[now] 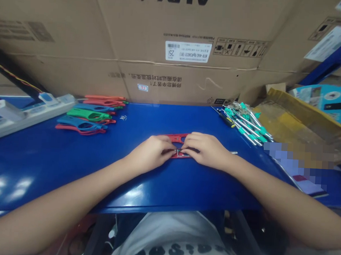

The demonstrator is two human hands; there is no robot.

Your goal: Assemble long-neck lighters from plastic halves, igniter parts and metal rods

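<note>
Lying at nine to ten o'clock from our hands, a white power strip (31,114) runs along the table's edge. Beside it, at ten, we see a pile of plastic shells (88,115) in red, blue and green, with oval openings. Near eleven, a small sticker (142,87) bears red figures too blurred for us to read.

At the centre of the dial, our left hand (157,151) has its thumb and fingers pinched on a small wired part (178,151), dark with thin white wire. Just below it and towards twelve shows glossy red plastic (172,137) with an oval opening; we cannot tell whether it is one piece or two. Our right hand (205,150) pinches the same part from three o'clock, and a silver rod end (233,152) pokes out beyond the wrist.

At twelve stands a carton (143,38), printed upside down: "AUX", and a white label (188,52) reading "KFR-46G/BpR3AES1(B1)" and "25". Its Chinese line includes "师傅您辛苦了!".

Near two we have a black-and-yellow screwdriver (227,120), silver rods with green ends (249,124), then a yellow-brown wrapper (299,123).
</note>
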